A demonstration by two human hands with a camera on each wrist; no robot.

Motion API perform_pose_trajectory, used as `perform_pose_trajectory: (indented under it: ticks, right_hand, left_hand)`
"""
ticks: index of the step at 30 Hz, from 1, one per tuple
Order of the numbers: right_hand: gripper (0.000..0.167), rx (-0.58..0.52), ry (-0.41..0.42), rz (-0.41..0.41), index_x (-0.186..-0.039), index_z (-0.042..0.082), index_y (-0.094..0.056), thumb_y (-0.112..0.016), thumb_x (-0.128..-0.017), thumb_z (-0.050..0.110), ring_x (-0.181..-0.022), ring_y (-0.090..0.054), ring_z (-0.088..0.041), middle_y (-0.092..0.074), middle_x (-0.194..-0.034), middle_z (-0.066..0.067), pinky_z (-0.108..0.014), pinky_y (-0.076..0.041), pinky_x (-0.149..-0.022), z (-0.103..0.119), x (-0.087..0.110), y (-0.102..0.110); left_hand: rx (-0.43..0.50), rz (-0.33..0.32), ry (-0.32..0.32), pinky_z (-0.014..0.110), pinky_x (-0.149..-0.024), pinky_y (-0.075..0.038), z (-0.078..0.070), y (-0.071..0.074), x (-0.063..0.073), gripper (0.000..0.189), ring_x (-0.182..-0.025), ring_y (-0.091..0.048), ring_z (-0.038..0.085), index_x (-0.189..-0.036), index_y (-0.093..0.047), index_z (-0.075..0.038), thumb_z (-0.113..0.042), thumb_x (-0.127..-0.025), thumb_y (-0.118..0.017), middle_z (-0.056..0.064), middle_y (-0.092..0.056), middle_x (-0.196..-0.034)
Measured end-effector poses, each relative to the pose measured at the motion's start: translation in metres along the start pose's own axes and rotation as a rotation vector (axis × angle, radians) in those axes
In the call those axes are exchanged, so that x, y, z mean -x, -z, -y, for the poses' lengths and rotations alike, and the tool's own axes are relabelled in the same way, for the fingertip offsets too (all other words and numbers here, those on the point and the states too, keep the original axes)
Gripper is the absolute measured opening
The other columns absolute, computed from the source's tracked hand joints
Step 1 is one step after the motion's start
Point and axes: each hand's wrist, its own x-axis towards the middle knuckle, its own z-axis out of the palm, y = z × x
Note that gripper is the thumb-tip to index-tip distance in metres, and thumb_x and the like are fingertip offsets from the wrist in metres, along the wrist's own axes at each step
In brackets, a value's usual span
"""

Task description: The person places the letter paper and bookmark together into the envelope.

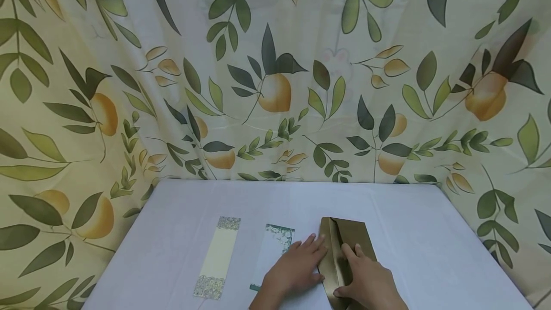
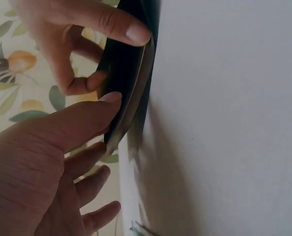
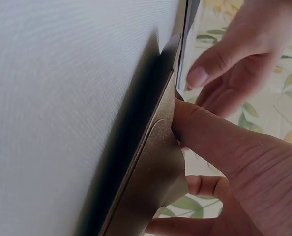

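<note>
A gold-brown paper envelope point(image 1: 365, 236) lies on the white table, its long flap partly lifted along a dark gap. My left hand point(image 1: 297, 268) rests at its left edge, fingers spread and fairly straight; in the left wrist view the thumb touches the bowed envelope edge point(image 2: 136, 98). My right hand point(image 1: 371, 276) lies over the envelope's right part. In the right wrist view, that hand point(image 3: 234, 157) pinches the envelope point(image 3: 151, 167) at its opening, the thumb tip hidden inside the fold. What the envelope holds cannot be seen.
Left of the hands lies a cream card strip point(image 1: 218, 255) with patterned ends. Between it and the envelope is a white card strip point(image 1: 267, 257) with green floral corners, partly covered by my left hand. A fruit-and-leaf patterned curtain point(image 1: 301, 133) hangs behind the white table point(image 1: 172, 214).
</note>
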Motion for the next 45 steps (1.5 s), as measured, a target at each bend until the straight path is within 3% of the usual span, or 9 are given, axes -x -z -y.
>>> perform_pose_trajectory:
  ticks: [6, 16, 21, 26, 38, 45]
  right_hand:
    - [0.114, -0.004, -0.002, 0.002, -0.144, 0.002, -0.053, -0.098, -0.054, 0.056, -0.097, -0.065, -0.055, -0.045, -0.143, -0.042, -0.066, -0.051, -0.065, 0.002, -0.001, 0.0]
    - [0.109, -0.006, -0.016, 0.039, -0.141, 0.004, -0.053, -0.099, -0.055, 0.053, -0.093, -0.067, -0.052, -0.043, -0.142, -0.044, -0.057, -0.053, -0.058, 0.002, -0.001, -0.001]
    - [0.11, -0.014, -0.012, 0.043, -0.141, 0.003, -0.052, -0.098, -0.055, 0.053, -0.092, -0.067, -0.05, -0.042, -0.143, -0.044, -0.054, -0.052, -0.055, 0.0, 0.0, -0.001]
    - [0.109, -0.016, -0.004, 0.037, -0.141, 0.004, -0.052, -0.098, -0.056, 0.053, -0.089, -0.068, -0.047, -0.042, -0.143, -0.044, -0.051, -0.05, -0.054, 0.0, 0.001, -0.002]
    - [0.105, -0.014, 0.007, 0.034, -0.138, 0.006, -0.053, -0.098, -0.056, 0.053, -0.083, -0.068, -0.043, -0.042, -0.143, -0.044, -0.049, -0.049, -0.052, 0.0, 0.0, -0.004]
    - [0.102, -0.018, 0.005, 0.039, -0.136, 0.006, -0.053, -0.098, -0.058, 0.052, -0.079, -0.068, -0.04, -0.041, -0.144, -0.045, -0.049, -0.049, -0.052, 0.0, 0.001, -0.003]
  left_hand:
    - [0.086, -0.02, 0.022, 0.042, -0.114, -0.035, 0.018, 0.004, 0.001, 0.055, -0.152, -0.027, 0.017, -0.15, -0.056, -0.03, -0.039, -0.098, -0.071, -0.004, -0.034, -0.165]
    - [0.21, -0.043, 0.106, 0.042, -0.113, -0.037, 0.062, 0.011, 0.019, 0.046, -0.144, -0.042, 0.024, -0.141, -0.066, -0.024, -0.033, -0.097, -0.074, 0.004, -0.053, -0.153]
    - [0.232, -0.094, 0.141, 0.039, -0.103, -0.046, 0.074, 0.014, 0.023, 0.048, -0.127, -0.054, 0.02, -0.137, -0.069, -0.024, -0.029, -0.091, -0.081, 0.001, -0.061, -0.135]
    - [0.295, -0.132, 0.183, 0.035, -0.089, -0.046, 0.083, 0.017, 0.032, 0.054, -0.104, -0.046, 0.016, -0.136, -0.069, -0.023, -0.025, -0.085, -0.087, -0.002, -0.053, -0.112]
    - [0.414, -0.156, 0.249, 0.035, -0.076, -0.045, 0.101, 0.018, 0.049, 0.069, -0.095, -0.039, 0.022, -0.142, -0.063, -0.017, -0.02, -0.079, -0.091, 0.003, -0.041, -0.104]
    - [0.412, -0.15, 0.326, 0.04, -0.072, -0.043, 0.101, 0.004, 0.045, 0.099, -0.091, -0.035, 0.026, -0.152, -0.051, -0.02, -0.022, -0.066, -0.099, 0.009, -0.035, -0.103]
